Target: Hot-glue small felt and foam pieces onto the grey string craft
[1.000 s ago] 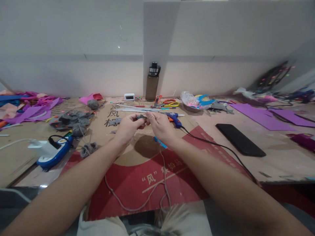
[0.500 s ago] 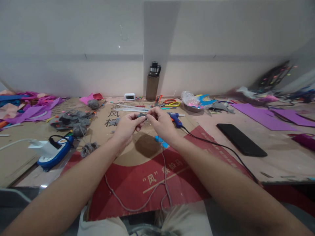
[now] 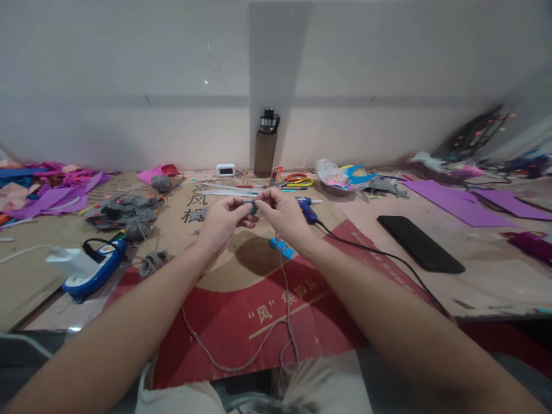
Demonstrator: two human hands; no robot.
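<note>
Over printed cardboard [image 3: 340, 322], left hand [image 3: 221, 224] beside right hand [image 3: 282, 217]
Both pinch a small dark piece [image 3: 253, 209] between fingertips; gray yarn [image 3: 288, 305] loops across the red part below.

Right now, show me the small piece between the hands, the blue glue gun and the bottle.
Small piece [image 3: 253, 209]: head view, on its exposed part.
Blue glue gun [image 3: 309, 214]: head view, on its handle.
Bottle [image 3: 265, 153]: head view, on its brownish body.
</note>
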